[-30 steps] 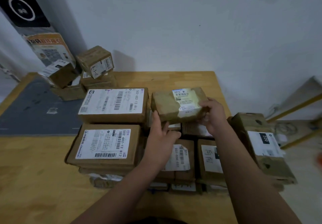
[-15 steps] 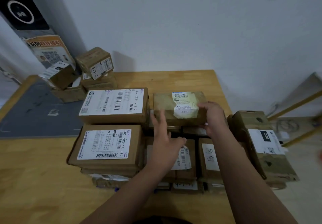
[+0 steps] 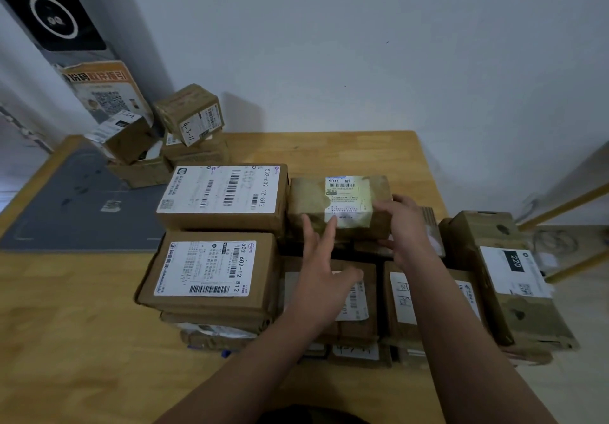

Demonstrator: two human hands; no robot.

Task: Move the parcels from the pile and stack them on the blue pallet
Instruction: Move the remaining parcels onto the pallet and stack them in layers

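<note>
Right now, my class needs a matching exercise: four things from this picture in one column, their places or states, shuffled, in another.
1 501E parcel
2 220 parcel
3 4-3-11 parcel
4 left hand

A tilted atop the far-left pile
B right end of the stack
C fingers straight
D gripped by the right hand

Pairs: 1-D, 2-B, 3-A, 4-C

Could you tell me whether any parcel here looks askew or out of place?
Yes: the long brown cardboard parcel with the black 220 label, at the far right, lies tilted, sloping down rightward. The small cardboard cube marked 4-3-11, back left, also sits crooked.
</note>
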